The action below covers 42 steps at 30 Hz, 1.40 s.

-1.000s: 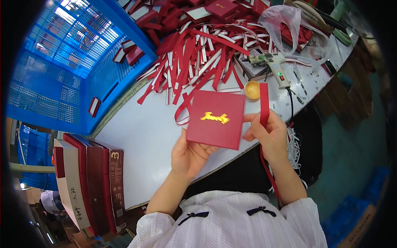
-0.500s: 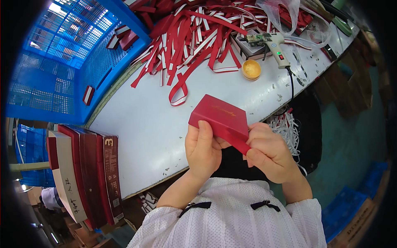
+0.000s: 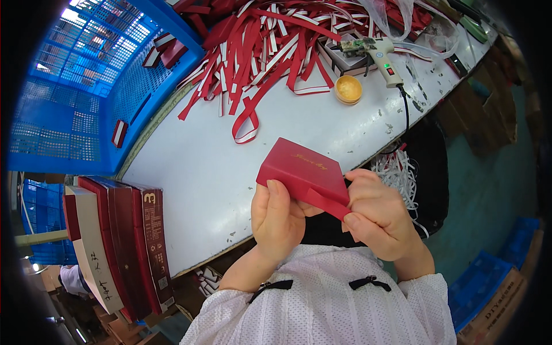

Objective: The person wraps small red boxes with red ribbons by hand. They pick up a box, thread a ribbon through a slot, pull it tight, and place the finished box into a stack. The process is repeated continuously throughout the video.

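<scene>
A small red gift box (image 3: 302, 167) with gold lettering on its lid is held up in front of my body, above the table's near edge. My left hand (image 3: 278, 221) is closed on the box's left end, thumb on its front side. A red ribbon (image 3: 322, 200) runs along the front side toward the right corner. My right hand (image 3: 382, 218) pinches the ribbon's end between thumb and fingers, at the box's right corner. The underside of the box and some of my fingers are hidden.
Loose red and white ribbons (image 3: 259, 57) pile up at the back of the white table (image 3: 195, 190). A hot glue gun (image 3: 382, 60) and a yellow cup (image 3: 348, 89) lie back right. Blue crate (image 3: 63, 132) stands far left, stacked boxes (image 3: 121, 241) nearer left.
The box has shifted slightly left and tilted, so more of the ribbon along its front side shows. Both hands keep their grip.
</scene>
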Available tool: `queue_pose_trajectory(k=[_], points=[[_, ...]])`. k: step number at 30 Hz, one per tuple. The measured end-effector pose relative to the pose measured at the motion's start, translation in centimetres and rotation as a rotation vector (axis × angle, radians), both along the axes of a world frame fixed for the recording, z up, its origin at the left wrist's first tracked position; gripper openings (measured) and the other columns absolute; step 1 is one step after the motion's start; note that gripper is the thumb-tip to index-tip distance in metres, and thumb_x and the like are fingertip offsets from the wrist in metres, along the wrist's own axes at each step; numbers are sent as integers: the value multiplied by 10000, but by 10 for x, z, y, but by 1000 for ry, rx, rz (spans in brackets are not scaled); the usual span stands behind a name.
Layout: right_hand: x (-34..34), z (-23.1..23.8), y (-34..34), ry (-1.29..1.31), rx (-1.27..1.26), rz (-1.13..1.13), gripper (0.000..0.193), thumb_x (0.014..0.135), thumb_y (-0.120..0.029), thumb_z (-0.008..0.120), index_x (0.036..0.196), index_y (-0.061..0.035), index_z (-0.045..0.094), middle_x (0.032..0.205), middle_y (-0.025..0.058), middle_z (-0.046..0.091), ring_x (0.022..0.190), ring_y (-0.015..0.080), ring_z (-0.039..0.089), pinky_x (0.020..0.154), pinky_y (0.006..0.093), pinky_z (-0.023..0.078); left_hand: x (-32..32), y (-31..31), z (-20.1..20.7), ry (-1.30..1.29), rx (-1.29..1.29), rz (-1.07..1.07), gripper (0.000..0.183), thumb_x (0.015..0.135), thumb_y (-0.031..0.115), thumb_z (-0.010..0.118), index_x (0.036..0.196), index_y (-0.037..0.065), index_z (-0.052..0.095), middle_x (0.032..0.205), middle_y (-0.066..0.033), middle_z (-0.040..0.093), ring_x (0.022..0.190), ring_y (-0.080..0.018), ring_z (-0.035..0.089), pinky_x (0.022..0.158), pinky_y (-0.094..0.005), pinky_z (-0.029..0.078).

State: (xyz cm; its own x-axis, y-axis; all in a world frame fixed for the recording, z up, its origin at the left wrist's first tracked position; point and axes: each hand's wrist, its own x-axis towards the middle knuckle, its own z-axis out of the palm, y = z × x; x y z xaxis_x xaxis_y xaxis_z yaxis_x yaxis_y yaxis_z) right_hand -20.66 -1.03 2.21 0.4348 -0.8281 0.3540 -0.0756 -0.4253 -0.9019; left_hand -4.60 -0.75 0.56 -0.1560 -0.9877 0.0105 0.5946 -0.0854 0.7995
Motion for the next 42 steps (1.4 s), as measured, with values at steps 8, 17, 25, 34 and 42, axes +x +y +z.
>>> queue_pose_trajectory(k=[8, 17, 25, 34, 42], points=[[4, -1, 1, 3, -11, 4, 179, 707, -48, 512, 542, -29, 443, 559, 59, 425, 553, 223, 445, 763, 382, 353, 2, 2, -6, -158, -151, 79, 275, 801, 12, 468, 1051, -22, 358, 978, -136, 508, 853, -192, 549, 723, -307, 482], [2, -10, -7, 60, 33, -28, 196, 737, -69, 488, 550, -32, 443, 538, 67, 412, 541, 230, 433, 628, 338, 350, -1, -9, -1, -84, 39, 154, 230, 799, 41, 472, 1011, -20, 405, 913, -136, 535, 776, -190, 576, 656, -298, 509], [-3, -14, -7, 105, 250, -148, 75, 714, -85, 562, 728, -11, 562, 567, 98, 518, 492, 213, 493, 502, 285, 389, 0, -9, -15, 83, 2, 126, 232, 813, 79, 467, 1022, -8, 414, 968, -139, 524, 843, -210, 563, 704, -325, 499], [-17, -18, -17, -36, 262, -281, 238, 739, 0, 512, 974, -4, 551, 593, 42, 543, 502, 73, 502, 482, 197, 408, 28, -12, -23, 693, 277, 16, 223, 835, 113, 434, 1016, -16, 429, 1024, -142, 506, 930, -235, 530, 758, -353, 489], [-14, -17, -17, -58, 298, -241, 206, 751, -9, 505, 951, 8, 550, 625, 48, 554, 527, 83, 519, 498, 197, 416, 28, -10, -26, 960, 401, -195, 249, 838, 142, 433, 1032, -15, 429, 1028, -145, 503, 960, -249, 512, 779, -367, 480]])
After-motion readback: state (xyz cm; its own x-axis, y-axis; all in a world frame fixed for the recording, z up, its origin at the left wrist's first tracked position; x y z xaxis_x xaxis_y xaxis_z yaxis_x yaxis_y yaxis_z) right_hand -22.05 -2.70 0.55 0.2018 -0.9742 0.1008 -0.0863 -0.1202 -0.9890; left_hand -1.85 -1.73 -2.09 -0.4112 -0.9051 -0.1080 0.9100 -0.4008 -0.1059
